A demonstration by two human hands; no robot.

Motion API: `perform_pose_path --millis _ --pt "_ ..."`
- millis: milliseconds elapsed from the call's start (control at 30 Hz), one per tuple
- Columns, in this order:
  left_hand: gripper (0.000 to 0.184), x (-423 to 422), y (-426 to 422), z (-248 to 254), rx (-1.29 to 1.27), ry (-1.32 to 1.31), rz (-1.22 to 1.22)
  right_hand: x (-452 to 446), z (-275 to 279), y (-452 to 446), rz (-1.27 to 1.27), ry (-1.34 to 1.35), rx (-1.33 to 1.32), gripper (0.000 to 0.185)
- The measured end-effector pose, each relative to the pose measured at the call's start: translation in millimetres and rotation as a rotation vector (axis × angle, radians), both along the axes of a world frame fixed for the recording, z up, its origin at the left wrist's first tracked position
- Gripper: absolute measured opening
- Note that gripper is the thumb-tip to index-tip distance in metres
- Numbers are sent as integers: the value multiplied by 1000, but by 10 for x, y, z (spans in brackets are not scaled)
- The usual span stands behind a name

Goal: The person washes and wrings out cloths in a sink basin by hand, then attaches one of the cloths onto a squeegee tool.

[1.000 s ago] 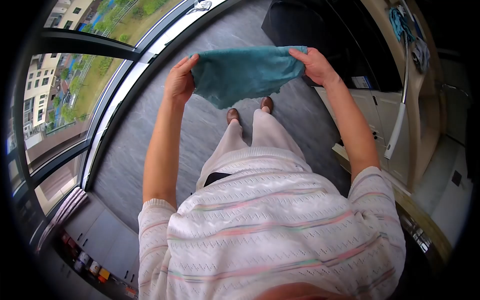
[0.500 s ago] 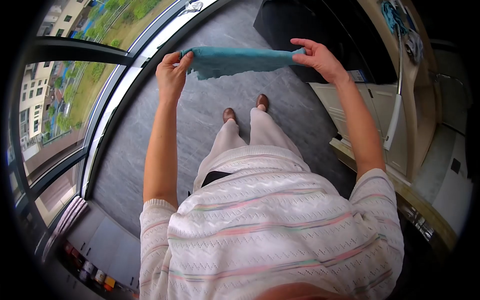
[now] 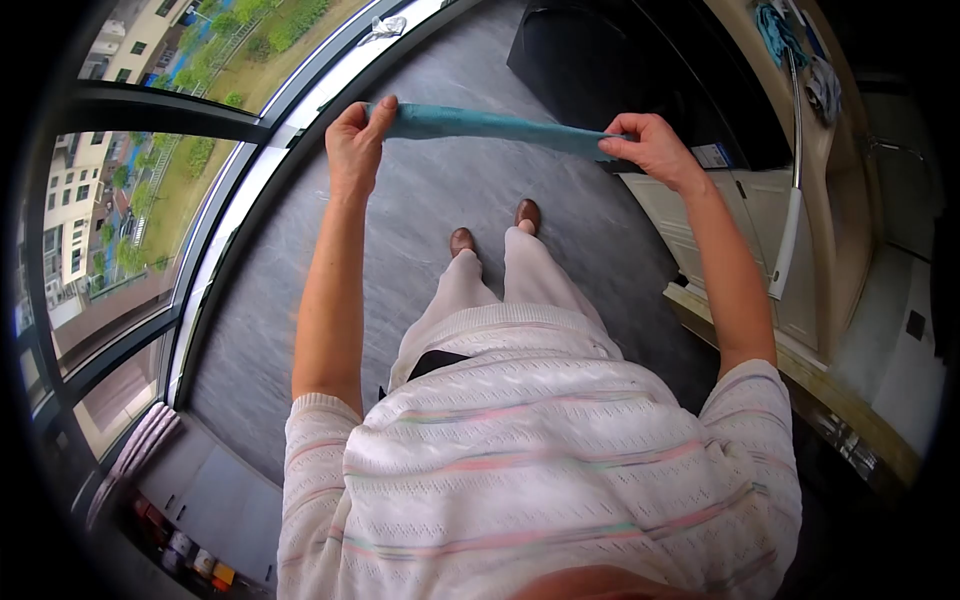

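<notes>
A teal cloth (image 3: 490,126) is stretched in the air between my two hands, above the grey floor. My left hand (image 3: 356,145) pinches its left end, thumb on top. At the other end, my right hand (image 3: 652,150) has thumb and fingers closed on the cloth's corner. The cloth shows as a narrow band, slanting slightly down to the right. Both arms reach forward, well apart from the window and the cabinet.
To the left runs a large window (image 3: 150,190) with a white sill (image 3: 300,110); a crumpled clear item (image 3: 383,28) lies on it. A black appliance (image 3: 620,70) and cream cabinet (image 3: 770,215) stand right. Cloths (image 3: 778,35) hang by a pole (image 3: 794,180). Low cupboards (image 3: 215,480) are lower left.
The cloth has gone from a wider hanging sheet to a narrower band. My right hand has moved slightly down and right, and its fingers have closed on the corner.
</notes>
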State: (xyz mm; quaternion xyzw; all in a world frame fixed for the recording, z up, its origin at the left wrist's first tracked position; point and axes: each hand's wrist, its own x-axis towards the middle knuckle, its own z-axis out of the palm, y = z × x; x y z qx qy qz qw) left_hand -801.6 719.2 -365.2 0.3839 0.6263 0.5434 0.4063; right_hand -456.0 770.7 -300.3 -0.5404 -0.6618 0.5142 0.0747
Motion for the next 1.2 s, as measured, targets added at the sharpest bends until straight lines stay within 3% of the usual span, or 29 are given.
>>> perform_pose_path --millis 100,367,467,633,667,967,1200 --pt "39 113 -66 58 -39 -98 19 32 25 -23 -48 33 -13 16" --pt "30 54 -394 -466 -274 -256 12 20 -286 -280 -90 207 -189 13" --pt "31 -61 -590 -547 -378 -235 -112 35 -593 -354 -81 168 -269 13" --pt "19 -173 -1012 -1124 -510 -86 -191 11 -1336 -485 45 -57 -277 20" --pt "12 -164 -1085 -1128 -546 -66 -171 -21 -1482 -509 79 -113 -272 21" --pt "14 -114 -1658 -2275 -761 12 8 -322 -2601 -520 261 -379 -252 20" --pt "19 -278 -1391 -3051 -811 145 69 -724 -3475 -86 347 -430 -110 20"
